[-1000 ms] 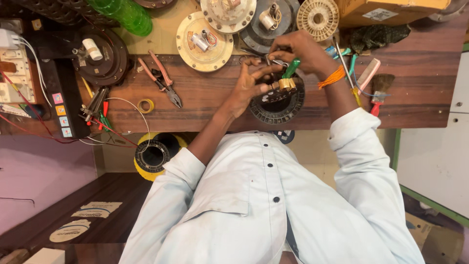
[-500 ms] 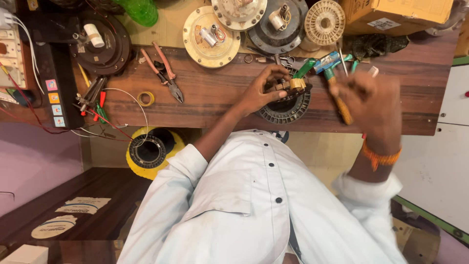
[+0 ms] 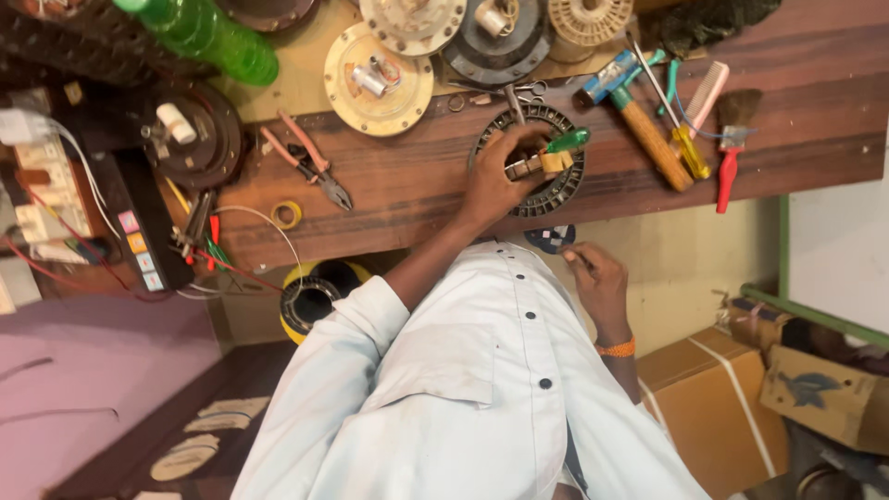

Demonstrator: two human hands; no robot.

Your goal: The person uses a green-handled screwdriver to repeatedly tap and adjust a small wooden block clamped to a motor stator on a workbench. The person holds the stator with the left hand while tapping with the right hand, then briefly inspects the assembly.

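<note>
Shirt [image 3: 463,407], pale and buttoned, fills the near part of my view, and from it both arms reach out. My right hand [image 3: 597,282] hangs off the bench edge, just beside a small dark disc [image 3: 553,238]; its fingers are curled, but I cannot tell whether they pinch anything. My left hand [image 3: 495,181] rests on the dark ring-shaped stator [image 3: 546,176], which lies flat on the wooden bench [image 3: 407,194] near its front edge, the fingers pressed together on a yellowish part [image 3: 546,165] in the middle of the ring, with a green-handled tool [image 3: 567,141] lying across it. To one side on the same planks lie pliers [image 3: 315,171] and a roll of yellow tape [image 3: 287,215]; to the other, a hammer [image 3: 639,116] and a red-handled brush [image 3: 732,148]. Farther back sit round metal fan plates [image 3: 378,65] and a green bottle [image 3: 208,32]. Below the bench I see a cardboard box [image 3: 713,407], a yellow and black spool [image 3: 315,296] and a purple floor [image 3: 83,370].
</note>
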